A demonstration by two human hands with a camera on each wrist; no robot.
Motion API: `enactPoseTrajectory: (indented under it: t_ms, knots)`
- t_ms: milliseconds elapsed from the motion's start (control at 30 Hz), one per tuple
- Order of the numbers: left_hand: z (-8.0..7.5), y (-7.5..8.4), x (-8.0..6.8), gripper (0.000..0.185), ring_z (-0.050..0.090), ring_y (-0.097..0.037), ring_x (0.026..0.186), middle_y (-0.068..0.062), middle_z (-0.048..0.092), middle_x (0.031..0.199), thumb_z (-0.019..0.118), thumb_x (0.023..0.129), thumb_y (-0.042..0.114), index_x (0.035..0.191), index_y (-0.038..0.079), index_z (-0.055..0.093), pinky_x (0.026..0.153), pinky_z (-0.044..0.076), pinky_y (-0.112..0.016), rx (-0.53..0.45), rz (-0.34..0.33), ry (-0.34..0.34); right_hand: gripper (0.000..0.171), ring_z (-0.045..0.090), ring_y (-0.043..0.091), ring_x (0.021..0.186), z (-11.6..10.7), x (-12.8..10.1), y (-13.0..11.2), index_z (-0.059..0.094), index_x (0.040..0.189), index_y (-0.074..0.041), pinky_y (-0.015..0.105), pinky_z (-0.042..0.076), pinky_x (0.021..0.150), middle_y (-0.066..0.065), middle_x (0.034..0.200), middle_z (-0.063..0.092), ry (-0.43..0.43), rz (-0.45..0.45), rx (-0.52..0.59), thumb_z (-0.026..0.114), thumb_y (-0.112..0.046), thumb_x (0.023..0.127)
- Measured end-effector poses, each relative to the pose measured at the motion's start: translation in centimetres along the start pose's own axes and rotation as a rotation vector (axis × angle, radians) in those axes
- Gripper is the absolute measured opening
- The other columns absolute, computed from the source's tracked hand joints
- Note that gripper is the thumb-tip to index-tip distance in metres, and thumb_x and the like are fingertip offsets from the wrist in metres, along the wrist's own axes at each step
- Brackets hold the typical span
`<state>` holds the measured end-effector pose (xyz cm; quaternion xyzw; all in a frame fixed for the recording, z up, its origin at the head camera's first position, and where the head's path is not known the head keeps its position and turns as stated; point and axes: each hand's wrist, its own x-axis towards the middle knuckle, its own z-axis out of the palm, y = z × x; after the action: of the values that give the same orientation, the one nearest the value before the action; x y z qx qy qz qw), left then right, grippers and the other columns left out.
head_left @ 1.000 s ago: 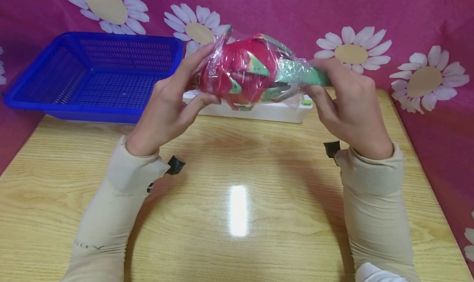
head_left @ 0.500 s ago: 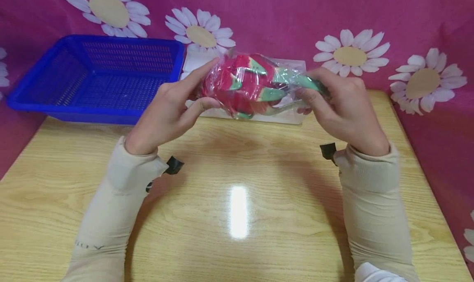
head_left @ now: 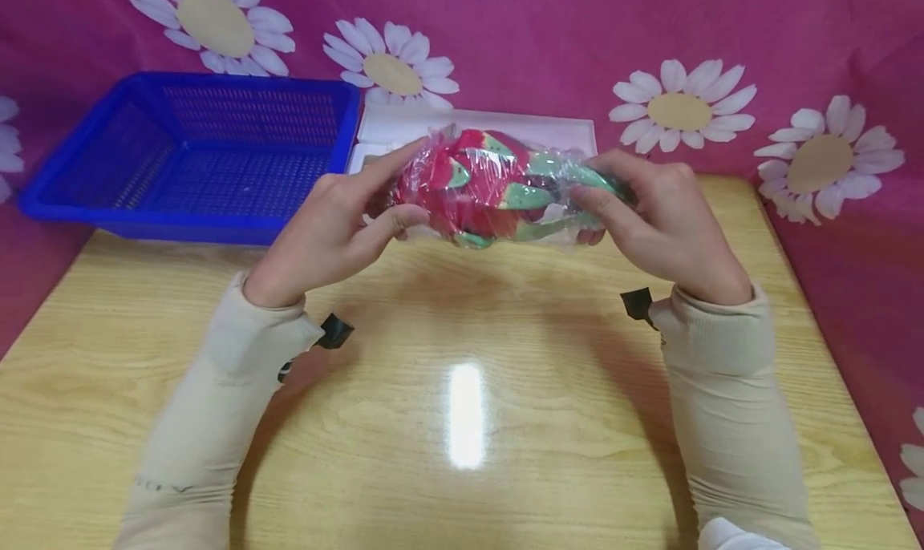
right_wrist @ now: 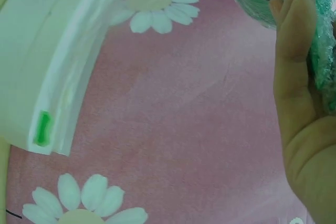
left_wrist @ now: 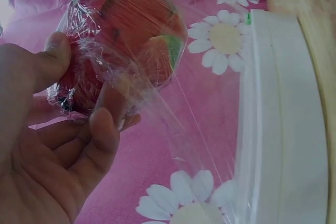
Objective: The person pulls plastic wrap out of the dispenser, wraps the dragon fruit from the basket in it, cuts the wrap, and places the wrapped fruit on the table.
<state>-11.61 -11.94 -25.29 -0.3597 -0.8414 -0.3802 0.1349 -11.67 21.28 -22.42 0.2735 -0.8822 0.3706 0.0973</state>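
A red dragon fruit [head_left: 491, 173] with green scales is held up off the table, covered in shiny, crinkled cling film. My left hand [head_left: 332, 221] grips its red left end between thumb and fingers. At the other end, my right hand [head_left: 664, 213] pinches the long green tips. Behind the fruit lies a white cling film dispenser [head_left: 484, 123], partly hidden by it. The left wrist view shows clear film [left_wrist: 197, 124] stretched between the fruit and the dispenser. Only part of the wrapped green end [right_wrist: 325, 51] appears in the right wrist view, beside my thumb.
A blue plastic basket [head_left: 238, 173] stands at the back left, close to the dispenser's left end. The wooden table [head_left: 462, 317] meets a pink cloth [head_left: 534, 37] with white flowers at the back and sides.
Both hands have lowered the dragon fruit in the head view. It has rolled a little, its scales shifting upward on it. More of the dispenser's back part shows behind it.
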Motion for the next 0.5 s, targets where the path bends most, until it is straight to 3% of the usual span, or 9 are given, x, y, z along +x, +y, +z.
enactPoseTrajectory:
  t_ms: [200,300,400,500]
  knots:
    - [-0.1,0.3,-0.5,0.07,0.057,-0.007,0.057,0.0,0.061,0.066,0.075,0.096,0.018,0.159,0.021,0.043,0.053,0.046,-0.02,-0.035,-0.097,-0.067,0.017,0.069,0.001,0.059,0.6,-0.4,0.4,0.074,0.113,-0.001,0.018,0.055,0.053,0.014,0.087,0.077,-0.026,0.013,0.072,0.069,-0.004,0.097]
    - [-0.1,0.3,-0.9,0.08,0.064,-0.006,0.062,0.0,0.069,0.075,0.08,0.091,0.021,0.16,0.025,0.04,0.059,0.056,-0.022,-0.063,-0.142,-0.115,0.018,0.068,0.003,0.058,1.0,-0.7,0.8,0.074,0.113,0.0,0.018,0.056,0.053,0.013,0.086,0.076,-0.039,0.003,0.111,0.068,-0.001,0.096]
    - [0.1,0.1,-1.3,0.089,0.065,-0.005,0.064,-0.002,0.073,0.084,0.086,0.086,0.023,0.161,0.025,0.038,0.061,0.058,-0.023,-0.06,-0.15,-0.148,0.017,0.068,0.003,0.058,1.4,-1.0,1.1,0.073,0.113,0.0,0.019,0.055,0.052,0.013,0.085,0.077,-0.056,0.02,0.126,0.069,-0.001,0.096]
    - [0.3,-0.2,-1.7,0.091,0.061,-0.005,0.061,-0.002,0.069,0.079,0.087,0.084,0.023,0.161,0.023,0.038,0.058,0.055,-0.021,-0.035,-0.145,-0.163,0.017,0.069,0.002,0.059,1.9,-1.4,1.4,0.073,0.113,-0.001,0.019,0.053,0.051,0.013,0.086,0.077,-0.077,0.051,0.118,0.068,-0.005,0.098]
